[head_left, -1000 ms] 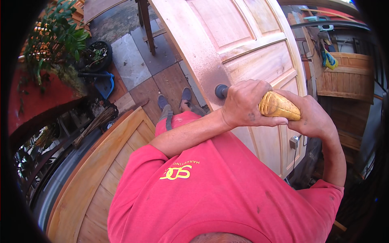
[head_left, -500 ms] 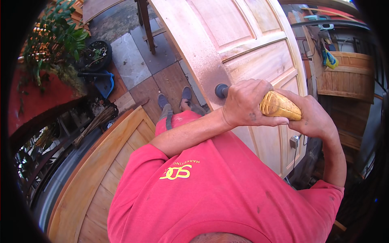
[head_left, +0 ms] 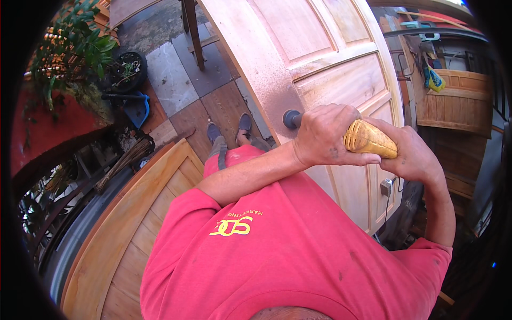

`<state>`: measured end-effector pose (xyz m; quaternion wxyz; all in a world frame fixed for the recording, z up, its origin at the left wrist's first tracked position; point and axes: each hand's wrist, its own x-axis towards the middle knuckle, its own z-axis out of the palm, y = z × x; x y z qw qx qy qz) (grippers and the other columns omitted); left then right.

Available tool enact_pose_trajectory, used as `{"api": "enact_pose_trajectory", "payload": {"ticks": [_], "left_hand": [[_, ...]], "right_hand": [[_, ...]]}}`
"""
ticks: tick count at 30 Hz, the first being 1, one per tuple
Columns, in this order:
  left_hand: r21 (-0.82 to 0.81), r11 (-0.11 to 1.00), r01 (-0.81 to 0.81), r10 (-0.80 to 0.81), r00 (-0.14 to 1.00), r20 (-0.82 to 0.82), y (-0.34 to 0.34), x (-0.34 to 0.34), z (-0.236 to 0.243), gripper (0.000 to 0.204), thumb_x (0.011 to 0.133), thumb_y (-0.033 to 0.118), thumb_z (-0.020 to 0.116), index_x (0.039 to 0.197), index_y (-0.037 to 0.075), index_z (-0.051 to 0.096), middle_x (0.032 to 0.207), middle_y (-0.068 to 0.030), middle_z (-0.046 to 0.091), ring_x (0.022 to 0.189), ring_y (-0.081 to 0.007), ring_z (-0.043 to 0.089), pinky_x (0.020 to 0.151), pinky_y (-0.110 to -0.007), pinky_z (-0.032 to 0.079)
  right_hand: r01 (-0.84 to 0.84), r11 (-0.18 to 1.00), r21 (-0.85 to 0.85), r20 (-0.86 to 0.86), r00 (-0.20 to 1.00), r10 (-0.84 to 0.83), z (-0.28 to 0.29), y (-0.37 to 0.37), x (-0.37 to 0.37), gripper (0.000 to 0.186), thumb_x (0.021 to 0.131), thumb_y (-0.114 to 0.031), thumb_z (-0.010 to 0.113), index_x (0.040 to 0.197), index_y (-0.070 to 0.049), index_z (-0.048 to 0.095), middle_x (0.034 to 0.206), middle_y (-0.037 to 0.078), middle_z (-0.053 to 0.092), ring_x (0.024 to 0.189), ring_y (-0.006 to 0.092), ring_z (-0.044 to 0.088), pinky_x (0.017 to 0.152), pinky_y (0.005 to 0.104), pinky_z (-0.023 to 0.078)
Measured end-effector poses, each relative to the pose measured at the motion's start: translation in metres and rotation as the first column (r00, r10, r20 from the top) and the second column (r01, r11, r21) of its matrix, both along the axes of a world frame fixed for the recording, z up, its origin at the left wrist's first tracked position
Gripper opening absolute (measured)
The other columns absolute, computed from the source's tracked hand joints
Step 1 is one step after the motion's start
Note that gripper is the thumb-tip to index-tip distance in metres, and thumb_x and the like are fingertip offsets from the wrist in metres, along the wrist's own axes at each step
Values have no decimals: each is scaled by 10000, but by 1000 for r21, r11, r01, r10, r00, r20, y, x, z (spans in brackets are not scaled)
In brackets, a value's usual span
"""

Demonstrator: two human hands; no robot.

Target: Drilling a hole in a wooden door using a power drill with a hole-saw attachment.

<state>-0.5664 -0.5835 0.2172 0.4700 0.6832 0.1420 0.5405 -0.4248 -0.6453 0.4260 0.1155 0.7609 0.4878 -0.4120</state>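
- yellow ribbed tool handle (head_left: 369, 140) stays gripped by both hands, as a second ago; nothing has shifted.
- left hand (head_left: 322, 136) and right hand (head_left: 410, 154) have fingers closed round it.
- its dark head (head_left: 291, 118) is against the pale wooden door (head_left: 298, 69), so the work holds steady.

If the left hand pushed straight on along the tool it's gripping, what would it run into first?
Probably the wooden door. The left hand grips a wooden-handled tool whose dark tip appears to sit at the door's edge, though actual contact is hard to judge.
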Motion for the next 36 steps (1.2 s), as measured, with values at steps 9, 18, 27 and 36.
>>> {"api": "enact_pose_trajectory", "payload": {"ticks": [9, 18, 27, 36], "left_hand": [[10, 1000, 6, -5, 1000, -18, 1, -1, 1, 737, 680, 644, 1043, 1038, 69, 754, 820, -102, 738, 685, -265, 764, 637, -370, 605], [1, 1000, 7, -7, 1000, -17, 0, 1, 1, 743, 705, 679, 1011, 1009, 72, 710, 799, -113, 704, 688, -297, 747, 648, -404, 600], [-4, 1000, -2, 2, 1000, -2, -2, 3, -1, 759, 735, 726, 968, 974, 75, 660, 767, -119, 657, 680, -323, 722, 649, -435, 591], [0, 1000, -4, 4, 1000, -5, -2, 2, -2, 767, 735, 737, 963, 977, 74, 664, 763, -120, 654, 670, -324, 714, 646, -435, 590]], "right_hand": [[-15, 1000, 11, 6, 1000, 15, -1, -1, 2, 803, 830, -91, 824, 1605, -146, 623, 1126, 242, 820, 1080, 473, 789, 968, 518, 620], [-4, 1000, 8, 1, 1000, 4, -1, -2, 2, 817, 819, -82, 822, 1606, -160, 619, 1135, 238, 820, 1088, 474, 789, 967, 516, 618], [4, 1000, 1, 1, 1000, -4, 0, -1, -1, 801, 834, -98, 832, 1603, -169, 621, 1150, 230, 820, 1111, 466, 790, 973, 507, 622], [-2, 1000, 2, 10, 1000, 2, -2, -3, 0, 802, 836, -99, 832, 1606, -162, 616, 1168, 231, 819, 1113, 463, 791, 985, 509, 623]]}}
